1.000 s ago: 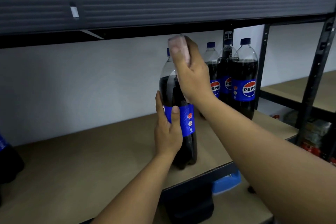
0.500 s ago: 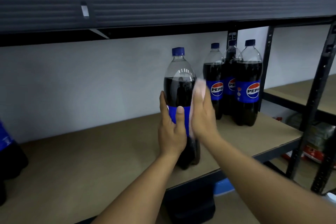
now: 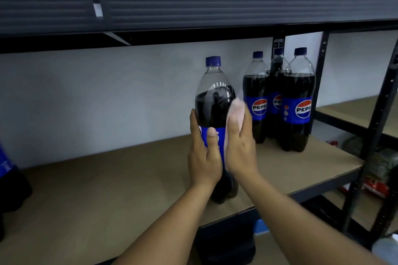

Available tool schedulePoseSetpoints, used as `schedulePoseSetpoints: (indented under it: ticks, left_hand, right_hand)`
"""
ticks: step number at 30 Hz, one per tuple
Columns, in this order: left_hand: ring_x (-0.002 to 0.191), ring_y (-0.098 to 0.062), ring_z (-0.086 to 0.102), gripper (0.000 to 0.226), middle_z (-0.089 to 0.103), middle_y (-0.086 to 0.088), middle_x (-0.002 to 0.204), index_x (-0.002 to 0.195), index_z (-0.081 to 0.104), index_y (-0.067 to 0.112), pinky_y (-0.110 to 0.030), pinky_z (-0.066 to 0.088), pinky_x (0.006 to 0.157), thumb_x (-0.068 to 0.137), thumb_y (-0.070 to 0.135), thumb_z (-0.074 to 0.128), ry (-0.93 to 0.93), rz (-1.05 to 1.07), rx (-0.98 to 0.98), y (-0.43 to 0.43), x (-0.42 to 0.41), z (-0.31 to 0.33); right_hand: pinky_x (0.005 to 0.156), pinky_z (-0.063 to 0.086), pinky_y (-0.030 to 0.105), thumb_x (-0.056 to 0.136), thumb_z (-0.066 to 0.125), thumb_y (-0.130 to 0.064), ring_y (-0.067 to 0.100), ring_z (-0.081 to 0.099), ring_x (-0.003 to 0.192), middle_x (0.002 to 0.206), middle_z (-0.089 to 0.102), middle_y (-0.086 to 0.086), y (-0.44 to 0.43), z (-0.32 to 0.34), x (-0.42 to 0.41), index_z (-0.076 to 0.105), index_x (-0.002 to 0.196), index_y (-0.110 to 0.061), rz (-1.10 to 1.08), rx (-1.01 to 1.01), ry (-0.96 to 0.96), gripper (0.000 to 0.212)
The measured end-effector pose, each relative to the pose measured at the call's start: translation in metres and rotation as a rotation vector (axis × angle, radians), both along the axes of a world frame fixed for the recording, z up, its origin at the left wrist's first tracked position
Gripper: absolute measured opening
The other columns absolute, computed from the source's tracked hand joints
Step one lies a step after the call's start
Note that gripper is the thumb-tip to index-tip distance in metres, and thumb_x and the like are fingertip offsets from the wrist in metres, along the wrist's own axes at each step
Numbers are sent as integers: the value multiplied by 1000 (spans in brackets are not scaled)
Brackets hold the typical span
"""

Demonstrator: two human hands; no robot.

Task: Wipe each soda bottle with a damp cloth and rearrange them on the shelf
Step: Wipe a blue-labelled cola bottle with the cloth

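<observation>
Since one second ago the cloth [image 3: 235, 111] was brought down from the cap to the right flank of the soda bottle [image 3: 215, 101]. In the last half second it was hardly moved further. The soda bottle was seen upright on the brown shelf [image 3: 107, 189], near the front edge, with its long axis vertical and the blue cap uncovered. It was gripped at the label by the left hand [image 3: 204, 157], the fingers curled round the left side and the thumb laid on the front. The cloth was pressed against the right side, about the top edge of the label, by the right hand [image 3: 239, 146], whose fingers were held straight and close together. The bottle thus lay between both palms, directly to the left of the right fingers. For the next stroke, it is judged that the cloth should be led along this vertical axis while the bottle is steadied by the left hand. Three other bottles [image 3: 297, 114] stood near on the right, untouched.
</observation>
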State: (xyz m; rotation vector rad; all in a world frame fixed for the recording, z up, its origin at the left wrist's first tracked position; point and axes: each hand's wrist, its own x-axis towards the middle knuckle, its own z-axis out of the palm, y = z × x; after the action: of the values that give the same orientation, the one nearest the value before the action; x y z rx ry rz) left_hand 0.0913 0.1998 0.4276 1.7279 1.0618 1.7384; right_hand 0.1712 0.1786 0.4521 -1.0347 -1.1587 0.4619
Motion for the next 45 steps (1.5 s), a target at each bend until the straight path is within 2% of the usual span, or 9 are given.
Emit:
schedulePoseSetpoints:
  ticks: [5,10,15,20,23,32,38,41,45]
  left_hand:
    - [119,-7,64,74,48,20,156,163,11,48,-3,42,79,93,73,21,-13,38,-38,7,1,-7]
    - [123,-9,63,69,50,15,155,157,7,57,-25,55,87,93,77,23,-8,38,-28,5,2,-10]
    - [130,-8,60,74,49,15,156,160,13,52,-45,55,103,93,74,35,-72,-53,-48,7,1,-7]
    - [115,-3,68,84,62,9,141,160,25,42,-32,58,99,87,68,56,-138,-187,-98,9,-8,-1]
    - [113,-1,69,85,63,8,140,158,25,44,-20,57,92,85,64,64,-131,-189,-113,9,-10,0]
    - [116,-10,70,72,71,13,128,154,31,39,-22,57,84,91,45,64,-192,-362,-128,25,-25,0]
    - [125,-5,63,84,62,28,136,158,32,28,-22,50,100,85,49,69,-87,-303,-2,20,-12,1]
    - [137,5,50,89,52,28,149,161,31,29,-11,39,105,90,78,51,-91,-213,19,15,-12,0]
    - [140,8,44,77,46,32,152,162,27,38,-17,39,111,95,75,37,-67,-160,-4,18,-14,-3]
  right_hand:
    - [100,45,26,111,31,-58,-9,60,118,122,65,-35,-11,-58,-6,47,124,-75,25,-54,86,26]
    - [107,44,30,101,30,-72,-4,57,128,135,62,-29,-7,-82,-1,43,148,-54,45,-99,79,52]
    - [99,42,18,96,27,-78,-15,54,123,133,59,-36,-9,-86,3,37,149,-58,15,-146,57,58]
    - [95,44,13,92,25,-81,-19,54,117,134,60,-28,-9,-83,2,32,142,-68,-3,-193,45,52]
    - [87,41,0,90,25,-83,-22,50,119,140,57,-25,-11,-84,4,35,155,-51,1,-180,32,72]
    - [92,43,12,92,28,-78,-23,50,118,142,54,-21,-9,-87,4,32,156,-47,27,-173,54,70]
    - [120,41,47,96,32,-84,3,44,146,160,46,-16,-6,-93,3,31,162,-41,-1,-49,26,79]
    - [120,41,51,96,42,-81,10,43,148,162,44,-10,-4,-75,1,27,164,-36,53,-9,-9,83]
    - [104,49,28,103,51,-63,4,56,129,143,55,-12,7,20,4,37,153,-40,81,75,-48,57]
